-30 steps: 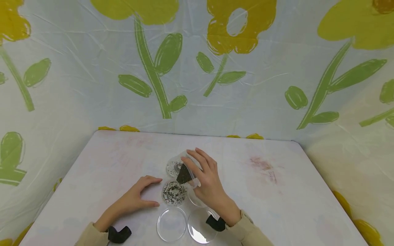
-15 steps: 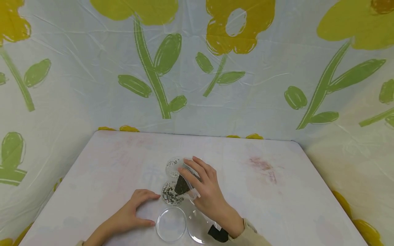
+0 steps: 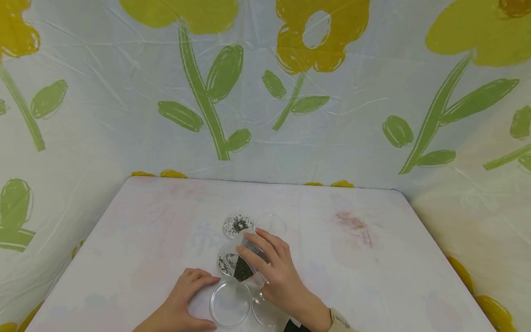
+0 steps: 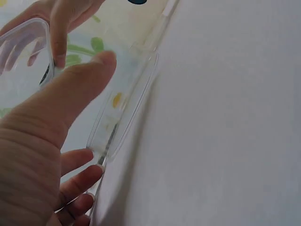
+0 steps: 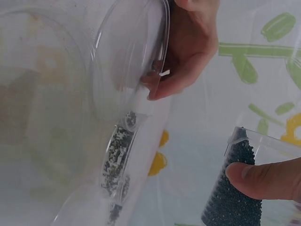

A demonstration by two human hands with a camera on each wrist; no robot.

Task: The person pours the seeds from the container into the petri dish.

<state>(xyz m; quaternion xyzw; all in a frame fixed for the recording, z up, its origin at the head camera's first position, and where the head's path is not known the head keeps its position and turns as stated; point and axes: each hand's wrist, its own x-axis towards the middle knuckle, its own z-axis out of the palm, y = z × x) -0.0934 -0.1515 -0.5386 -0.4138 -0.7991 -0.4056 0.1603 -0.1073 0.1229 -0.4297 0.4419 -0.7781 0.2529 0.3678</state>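
As the container [image 3: 244, 269] neared, so did the left hand [image 3: 182, 297].

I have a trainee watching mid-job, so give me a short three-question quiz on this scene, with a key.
1. Which hand holds the clear container of dark granules?
2. True or false: that container is being held level and upright.
3. The round dish beside the left hand appears to contain: A) no granules; B) a thin scatter; C) a heap.

Key: 1. The right hand. 2. False; it is tilted. 3. A.
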